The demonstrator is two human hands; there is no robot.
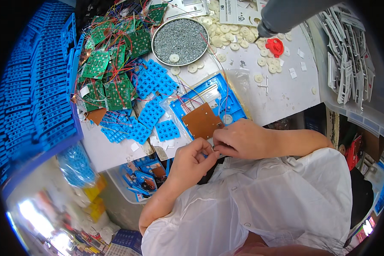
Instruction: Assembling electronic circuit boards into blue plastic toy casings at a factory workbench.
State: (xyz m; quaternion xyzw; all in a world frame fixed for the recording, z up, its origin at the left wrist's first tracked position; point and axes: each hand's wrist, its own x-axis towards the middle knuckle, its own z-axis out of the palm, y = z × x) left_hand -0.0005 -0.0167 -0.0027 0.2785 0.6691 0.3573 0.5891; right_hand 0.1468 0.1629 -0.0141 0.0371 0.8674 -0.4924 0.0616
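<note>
My left hand [194,161] and my right hand [239,140] meet at the near edge of the table, fingertips pinched together. Whatever they pinch is too small to make out. Just beyond them lies a blue plastic casing [233,97], open side up, on a clear plastic bag [242,81]. A brown circuit board [202,121] rests tilted over the casing's near left part, close to my right hand. Thin red and white wires [191,102] run from it into the casing. A cream disc [228,119] sits inside the casing near my right fingers.
Green circuit boards [119,91] with tangled wires and blue rubber keypads [151,114] pile up at left. A round tray of screws [180,40] stands at the back, beside scattered cream discs [234,34]. A grey electric screwdriver [281,17] hangs above. Blue casings [38,85] are stacked far left.
</note>
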